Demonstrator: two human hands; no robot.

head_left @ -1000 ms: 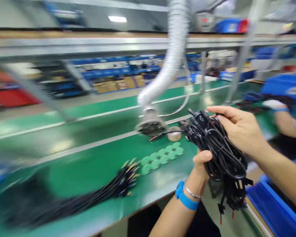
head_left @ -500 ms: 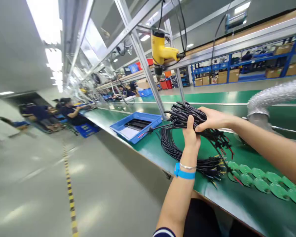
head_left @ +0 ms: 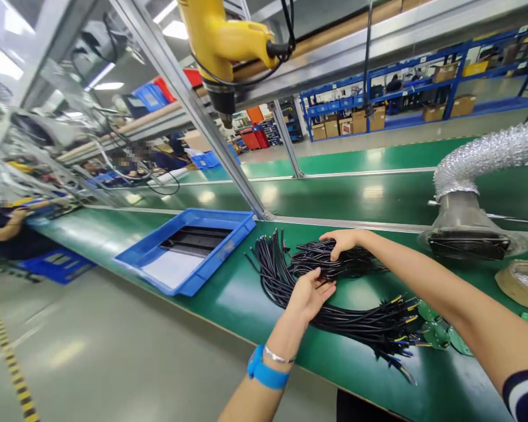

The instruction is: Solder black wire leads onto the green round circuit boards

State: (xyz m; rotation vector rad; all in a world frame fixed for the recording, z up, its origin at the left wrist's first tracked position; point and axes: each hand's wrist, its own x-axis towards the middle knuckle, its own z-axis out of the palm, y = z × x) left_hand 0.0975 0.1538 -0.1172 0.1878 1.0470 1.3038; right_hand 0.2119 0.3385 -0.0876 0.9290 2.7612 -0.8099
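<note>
A folded bundle of black cables (head_left: 310,258) lies low over the green bench, at the upper edge of a second bundle. My right hand (head_left: 347,241) grips it from above, thumb toward me. My left hand (head_left: 308,295) is palm up with its fingers apart, touching the bundle's near side. The second, longer bundle of black cables (head_left: 356,322) curves across the bench, partly behind my left hand. Its right end fans out into bare yellow, blue and other coloured wire ends.
Left of the cables stands a blue tray (head_left: 189,287) with black parts and a white sheet. Green discs (head_left: 437,334) lie at the right. A fume duct (head_left: 462,217) and a tape roll (head_left: 523,284) are farther right. A yellow heat gun (head_left: 229,44) hangs overhead.
The gripped bundle has come down from mid-air to the bench beside the other bundle. My left hand has loosened from it. The view has swung right and closer.
</note>
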